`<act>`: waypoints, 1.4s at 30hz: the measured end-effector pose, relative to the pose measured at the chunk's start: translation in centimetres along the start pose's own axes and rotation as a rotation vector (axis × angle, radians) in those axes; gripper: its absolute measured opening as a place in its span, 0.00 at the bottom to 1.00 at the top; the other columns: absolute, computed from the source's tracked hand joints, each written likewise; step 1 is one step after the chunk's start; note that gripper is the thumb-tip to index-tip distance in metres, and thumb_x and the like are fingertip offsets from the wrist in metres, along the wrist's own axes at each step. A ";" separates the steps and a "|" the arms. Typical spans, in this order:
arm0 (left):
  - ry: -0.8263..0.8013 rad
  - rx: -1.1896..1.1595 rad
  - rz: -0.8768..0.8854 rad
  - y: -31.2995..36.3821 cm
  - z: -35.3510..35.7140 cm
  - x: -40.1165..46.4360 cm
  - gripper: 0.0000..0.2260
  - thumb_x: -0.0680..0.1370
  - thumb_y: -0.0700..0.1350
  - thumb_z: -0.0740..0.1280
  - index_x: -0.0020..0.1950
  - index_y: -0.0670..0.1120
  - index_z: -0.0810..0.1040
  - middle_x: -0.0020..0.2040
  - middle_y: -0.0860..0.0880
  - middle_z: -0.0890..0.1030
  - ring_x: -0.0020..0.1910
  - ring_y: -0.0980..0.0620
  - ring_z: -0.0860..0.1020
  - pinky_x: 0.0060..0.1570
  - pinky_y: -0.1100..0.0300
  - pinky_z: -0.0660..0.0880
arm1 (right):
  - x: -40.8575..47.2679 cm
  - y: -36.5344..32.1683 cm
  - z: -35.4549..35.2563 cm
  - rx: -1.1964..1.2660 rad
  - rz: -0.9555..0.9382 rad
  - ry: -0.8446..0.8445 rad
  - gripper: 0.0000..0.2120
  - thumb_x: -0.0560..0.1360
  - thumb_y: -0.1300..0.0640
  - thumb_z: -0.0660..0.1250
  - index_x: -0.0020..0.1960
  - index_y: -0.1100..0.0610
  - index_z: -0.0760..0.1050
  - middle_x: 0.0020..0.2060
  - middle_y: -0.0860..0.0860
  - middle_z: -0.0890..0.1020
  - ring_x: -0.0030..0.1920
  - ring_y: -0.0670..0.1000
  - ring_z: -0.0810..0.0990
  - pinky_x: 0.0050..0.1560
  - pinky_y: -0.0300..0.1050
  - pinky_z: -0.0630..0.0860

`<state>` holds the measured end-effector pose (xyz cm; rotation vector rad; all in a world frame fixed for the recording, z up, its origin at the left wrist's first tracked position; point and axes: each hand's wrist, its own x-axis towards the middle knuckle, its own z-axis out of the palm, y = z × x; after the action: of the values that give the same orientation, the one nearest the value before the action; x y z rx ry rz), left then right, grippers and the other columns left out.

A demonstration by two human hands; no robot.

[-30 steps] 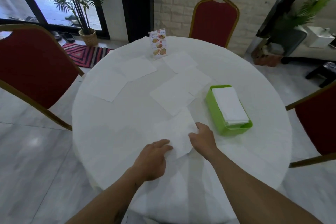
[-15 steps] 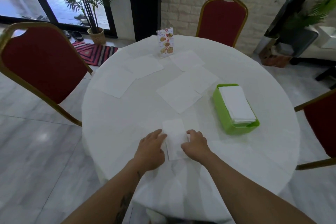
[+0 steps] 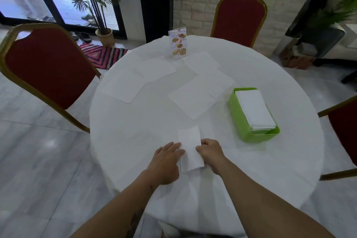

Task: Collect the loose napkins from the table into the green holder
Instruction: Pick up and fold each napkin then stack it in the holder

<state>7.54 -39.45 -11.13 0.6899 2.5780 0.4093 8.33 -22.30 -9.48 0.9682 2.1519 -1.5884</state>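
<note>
I have a folded napkin (image 3: 190, 149) lying flat near the front edge of the tabletop (image 3: 135, 141), right in front of me. My left hand (image 3: 166, 162) lies flat with its fingers stretched out, pressing on the left edge of the napkin. My right hand (image 3: 211, 153) is curled, with its fingertips at the right edge of the napkin. I cannot tell if it pinches the paper or just presses on it.

The green holder (image 3: 239, 120) sits near the right edge of the tabletop, a bit farther from me than the folded napkin and apart from it. A stack of folded napkins (image 3: 255, 110) is already inside it.

I think I am at the folding step, making this napkin narrow enough to fit. Next, I think, I need to pick it up without letting it open, carry it to the right, and lay it flat on top of the stack.

More open napkins wait for me. One big one (image 3: 191, 98) lies in the middle of the tabletop, with another (image 3: 218, 83) partly under it. One (image 3: 123, 89) is toward the left edge. Two more, (image 3: 156, 67) and (image 3: 201, 62), lie near the far edge by the little menu card (image 3: 178, 43). So the job looks far from done.
</note>
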 end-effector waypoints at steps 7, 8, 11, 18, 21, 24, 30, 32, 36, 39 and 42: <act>0.126 -0.378 -0.134 2.0 -1.3 1.6 0.25 0.74 0.38 0.58 0.71 0.50 0.70 0.72 0.51 0.69 0.71 0.50 0.67 0.71 0.56 0.63 | 0.1 -1.7 -2.8 -0.161 -0.249 0.067 0.11 0.71 0.65 0.63 0.40 0.54 0.81 0.26 0.43 0.75 0.31 0.46 0.72 0.32 0.38 0.68; 0.158 -0.437 -0.133 2.7 -1.8 2.0 0.23 0.74 0.37 0.58 0.69 0.49 0.72 0.70 0.51 0.71 0.68 0.50 0.69 0.66 0.59 0.65 | 0.1 -2.2 -3.6 -0.171 -0.286 0.084 0.10 0.71 0.65 0.63 0.38 0.54 0.80 0.24 0.43 0.73 0.29 0.46 0.70 0.31 0.38 0.66; 0.219 -0.558 -0.125 5.0 -3.4 3.5 0.20 0.76 0.36 0.60 0.67 0.48 0.74 0.66 0.50 0.74 0.65 0.49 0.72 0.62 0.60 0.68 | 0.5 -3.7 -6.7 -0.182 -0.397 0.166 0.07 0.71 0.64 0.65 0.39 0.56 0.81 0.28 0.45 0.73 0.30 0.45 0.69 0.33 0.40 0.67; 0.222 -0.594 -0.026 11.4 -6.3 9.7 0.24 0.75 0.36 0.60 0.70 0.51 0.71 0.68 0.50 0.73 0.65 0.50 0.73 0.64 0.57 0.70 | 3.1 -6.9 -16.2 -0.135 -0.477 0.336 0.09 0.73 0.64 0.67 0.38 0.52 0.77 0.30 0.44 0.73 0.35 0.48 0.72 0.37 0.41 0.67; 0.196 -0.536 0.029 14.0 -6.8 11.8 0.24 0.75 0.37 0.59 0.71 0.50 0.69 0.68 0.50 0.72 0.66 0.51 0.72 0.65 0.58 0.68 | 5.2 -6.5 -19.9 -0.173 -0.350 0.338 0.09 0.73 0.64 0.66 0.44 0.51 0.80 0.35 0.46 0.78 0.41 0.50 0.76 0.40 0.41 0.68; 0.200 -0.489 0.049 15.9 -6.5 13.5 0.25 0.75 0.37 0.60 0.71 0.50 0.69 0.69 0.50 0.72 0.66 0.51 0.71 0.68 0.56 0.67 | 7.3 -5.2 -22.3 -0.253 -0.242 0.314 0.14 0.72 0.62 0.65 0.57 0.57 0.81 0.47 0.50 0.81 0.49 0.53 0.78 0.47 0.40 0.69; 0.210 -0.336 0.089 18.5 -4.6 15.0 0.27 0.74 0.36 0.59 0.73 0.49 0.66 0.74 0.50 0.65 0.73 0.52 0.63 0.71 0.62 0.58 | 9.4 -4.1 -24.0 -0.263 -0.232 0.300 0.15 0.71 0.61 0.65 0.57 0.54 0.80 0.50 0.51 0.83 0.50 0.54 0.80 0.47 0.44 0.75; 0.216 -0.273 0.081 19.1 -3.9 15.1 0.28 0.74 0.36 0.58 0.74 0.50 0.66 0.76 0.50 0.62 0.74 0.50 0.61 0.73 0.57 0.59 | 9.9 -3.8 -24.0 -0.305 -0.231 0.283 0.18 0.71 0.59 0.65 0.61 0.53 0.77 0.54 0.51 0.82 0.53 0.54 0.80 0.48 0.44 0.73; 0.206 -0.190 0.058 19.7 -3.0 15.4 0.27 0.75 0.38 0.58 0.73 0.51 0.66 0.77 0.52 0.60 0.75 0.49 0.59 0.74 0.54 0.59 | 9.5 -3.5 -23.8 -0.584 -0.371 0.372 0.22 0.72 0.55 0.64 0.66 0.54 0.70 0.57 0.53 0.77 0.57 0.57 0.76 0.54 0.50 0.73; 0.228 -0.161 0.036 19.8 -2.6 15.7 0.25 0.75 0.39 0.57 0.72 0.52 0.69 0.77 0.53 0.61 0.74 0.50 0.60 0.74 0.55 0.59 | 8.7 -3.0 -23.2 -0.808 -0.625 0.380 0.21 0.74 0.52 0.63 0.66 0.53 0.71 0.60 0.52 0.73 0.59 0.56 0.72 0.58 0.51 0.69; 0.325 -0.195 0.007 19.7 -2.5 15.9 0.23 0.74 0.37 0.58 0.68 0.51 0.74 0.74 0.53 0.66 0.72 0.52 0.63 0.72 0.58 0.60 | 8.5 -2.5 -22.4 -0.956 -0.640 0.187 0.18 0.75 0.50 0.61 0.63 0.51 0.74 0.60 0.50 0.74 0.59 0.55 0.70 0.58 0.51 0.66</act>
<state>1.85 -15.06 -6.66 0.6035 2.7837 0.8231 3.90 0.94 -4.95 0.1124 3.0251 -0.4230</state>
